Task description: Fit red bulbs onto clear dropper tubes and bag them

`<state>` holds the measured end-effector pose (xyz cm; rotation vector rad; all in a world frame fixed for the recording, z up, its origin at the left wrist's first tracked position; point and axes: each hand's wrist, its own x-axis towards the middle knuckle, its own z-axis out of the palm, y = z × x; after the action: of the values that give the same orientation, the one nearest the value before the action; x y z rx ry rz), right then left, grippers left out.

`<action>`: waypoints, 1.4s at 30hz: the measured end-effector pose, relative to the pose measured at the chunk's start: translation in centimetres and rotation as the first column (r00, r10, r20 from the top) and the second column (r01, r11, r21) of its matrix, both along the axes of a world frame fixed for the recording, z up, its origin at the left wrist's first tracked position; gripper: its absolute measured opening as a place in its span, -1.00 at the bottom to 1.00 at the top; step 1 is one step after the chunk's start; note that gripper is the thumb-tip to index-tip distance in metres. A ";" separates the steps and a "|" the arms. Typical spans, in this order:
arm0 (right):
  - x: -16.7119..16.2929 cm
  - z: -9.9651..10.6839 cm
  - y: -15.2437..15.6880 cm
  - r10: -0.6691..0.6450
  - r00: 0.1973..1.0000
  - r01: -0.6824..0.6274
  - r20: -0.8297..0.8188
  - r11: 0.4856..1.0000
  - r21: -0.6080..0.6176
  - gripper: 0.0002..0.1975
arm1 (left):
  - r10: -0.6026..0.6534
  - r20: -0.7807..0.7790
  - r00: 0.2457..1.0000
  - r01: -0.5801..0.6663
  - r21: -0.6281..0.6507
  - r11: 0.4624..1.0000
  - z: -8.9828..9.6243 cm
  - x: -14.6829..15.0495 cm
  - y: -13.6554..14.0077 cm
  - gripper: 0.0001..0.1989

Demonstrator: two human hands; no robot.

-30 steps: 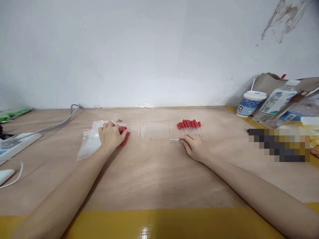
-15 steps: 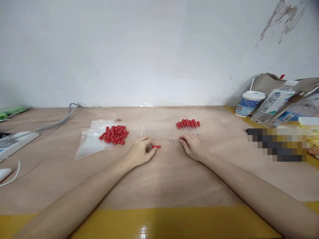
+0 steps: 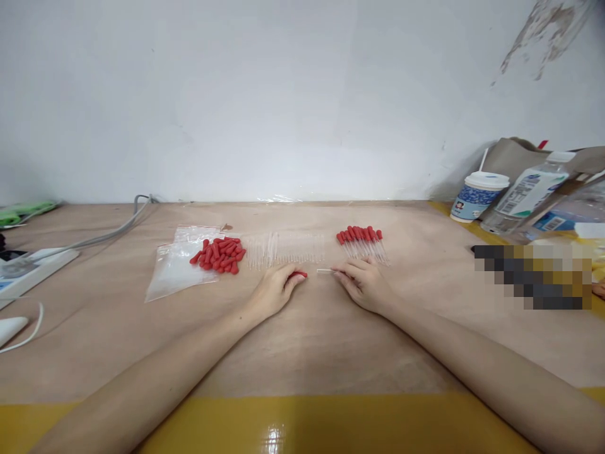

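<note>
Pinched in my left hand (image 3: 276, 289) is a red rubber dropper bulb (image 3: 299, 274), its end pointing right. My right hand (image 3: 363, 282) is closed on a thin glass dropper tube (image 3: 324, 271), whose end points left at the bulb across a small gap. Behind my left hand lies a row of bare glass tubes (image 3: 297, 248). A pile of loose red bulbs (image 3: 218, 254) sits to the left, partly on a clear plastic bag (image 3: 177, 271). Beyond my right hand, several droppers with red bulbs fitted (image 3: 362, 235) lie side by side.
At the right stand a lidded paper cup (image 3: 479, 197) with a straw and a tilted plastic bottle (image 3: 529, 195). A pixelated dark object (image 3: 529, 277) lies nearer. On the left are a white power strip (image 3: 40, 271) and a grey cable (image 3: 116, 230). A wall (image 3: 283, 101) closes off the back.
My left fingers have closed more tightly round the red bulb. My right hand has brought the glass tube slightly nearer to me and in line with the bulb, narrowing the gap.
</note>
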<state>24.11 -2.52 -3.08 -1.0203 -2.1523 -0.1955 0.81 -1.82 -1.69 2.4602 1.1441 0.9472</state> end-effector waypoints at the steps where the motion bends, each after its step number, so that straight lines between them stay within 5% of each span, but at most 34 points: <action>1: -0.2 0.1 -0.2 0.003 1.000 -0.003 -0.005 1.000 0.002 -0.79 | 0.004 0.012 1.000 -0.004 -0.014 1.000 0.0 0.0 -0.1 -0.80; 12: -1.6 0.0 -0.9 0.085 0.996 -0.085 -0.012 0.995 -0.047 -0.75 | -0.049 0.258 0.965 0.115 -0.251 0.961 -0.7 0.5 -0.3 -0.83; 22: -0.8 0.6 -0.3 0.184 0.981 -0.175 0.057 0.974 -0.142 -0.76 | -0.080 0.151 0.985 0.115 -0.243 0.963 -0.9 0.1 -0.6 -0.79; 30: -1.5 0.6 -1.1 0.053 0.979 -0.069 0.198 0.995 0.074 -0.77 | -0.050 0.035 0.998 0.054 -0.115 0.992 -0.5 0.4 -0.9 -0.79; 38: -0.9 0.6 -0.5 0.129 0.991 -0.131 -0.028 0.974 -0.182 -0.81 | -0.075 0.142 0.987 0.098 -0.165 0.981 -0.6 0.1 -0.5 -0.80; 42: -1.1 0.8 -0.8 0.192 0.980 -0.196 -0.042 0.967 -0.164 -0.82 | -0.080 0.193 0.978 0.133 -0.281 0.950 -0.9 0.0 -0.4 -0.79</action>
<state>23.01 -3.32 -2.27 -0.8906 -2.2579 0.0937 0.82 -2.20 -2.59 2.1301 0.9994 0.8769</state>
